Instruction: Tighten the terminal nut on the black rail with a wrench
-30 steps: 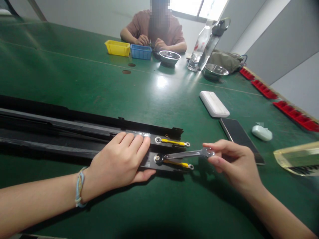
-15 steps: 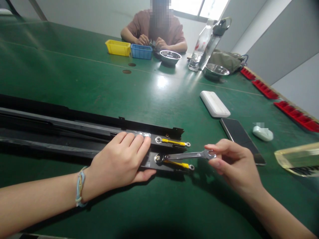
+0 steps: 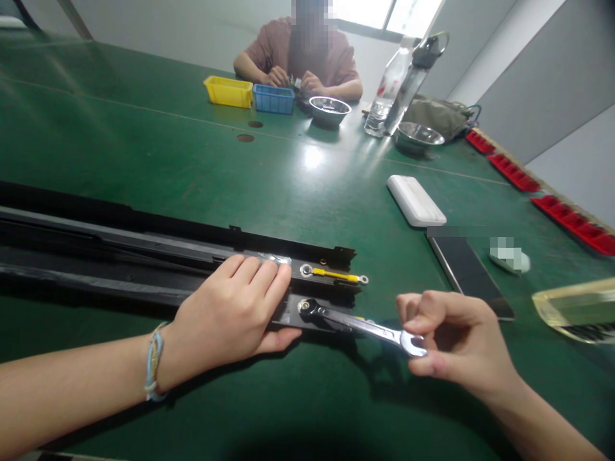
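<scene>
My left hand (image 3: 234,310) lies flat, fingers together, pressing down on the right end of a long black rail assembly (image 3: 120,253) that stretches off to the left on the green table. My right hand (image 3: 454,342) pinches the free end of a steel wrench (image 3: 360,324). The wrench's other end sits on a nut (image 3: 304,307) at the rail's tip and slants down to the right. A yellow-sleeved wire with ring terminals (image 3: 335,275) lies on the rail just above. A second yellow wire is mostly hidden under the wrench.
A white box (image 3: 416,200), a dark phone (image 3: 468,272) and a small white object (image 3: 512,259) lie to the right, a clear block (image 3: 574,307) at the edge. Across the table a person works by yellow (image 3: 228,91) and blue (image 3: 273,99) bins, steel bowls (image 3: 329,109) and bottles (image 3: 384,89). Red trays (image 3: 571,221) line the right edge.
My right hand has swung the wrench handle toward me, turning it clockwise about the nut, from nearly level to slanting down-right. My left hand has stayed put.
</scene>
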